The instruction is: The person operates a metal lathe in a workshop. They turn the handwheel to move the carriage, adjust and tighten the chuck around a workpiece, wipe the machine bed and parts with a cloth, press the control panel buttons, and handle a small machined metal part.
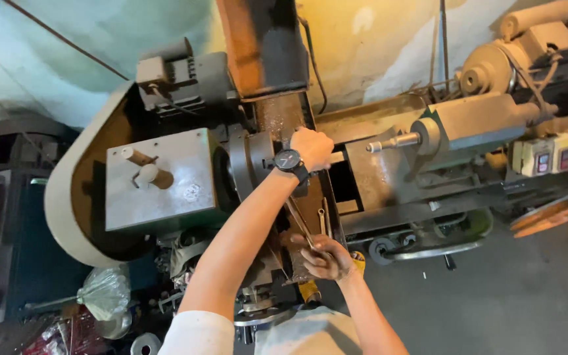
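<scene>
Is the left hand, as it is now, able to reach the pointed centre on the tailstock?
Probably yes. The left hand is closed on a workpiece at the chuck, and the pointed centre lies just past it with only open gap between. The right hand is lower, on a tool.

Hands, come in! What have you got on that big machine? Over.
Left hand gripping the rod at the chuck. Right hand holding a wrench. Nothing blocking.

black wristwatch [288, 160], white short sleeve [198, 333]
</scene>
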